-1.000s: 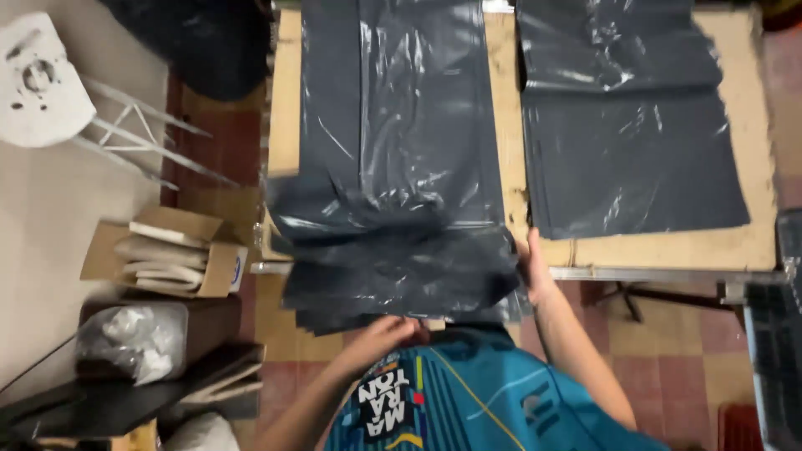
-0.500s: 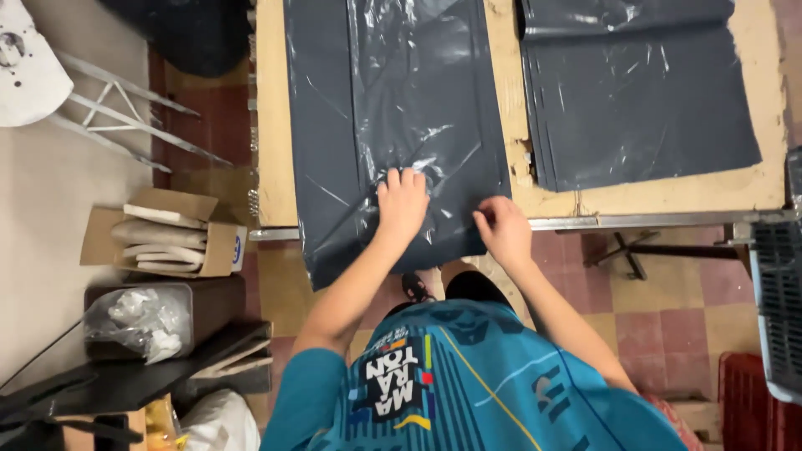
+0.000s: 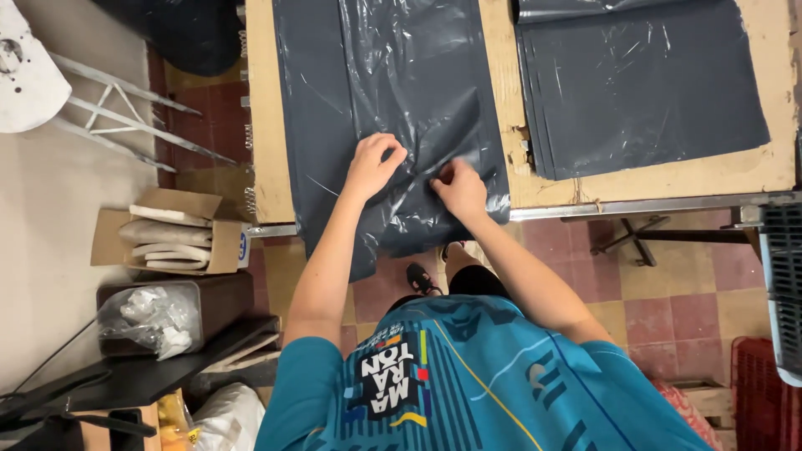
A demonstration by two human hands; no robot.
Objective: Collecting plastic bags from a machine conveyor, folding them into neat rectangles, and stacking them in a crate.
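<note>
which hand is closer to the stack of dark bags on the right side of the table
Right. The right hand pinches the dark plastic sheet on the side towards the stack of bags; the left hand lies further away.

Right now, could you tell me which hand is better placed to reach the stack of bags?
Probably the right hand: it lies on the sheet nearer the stack; the left hand sits farther away.
</note>
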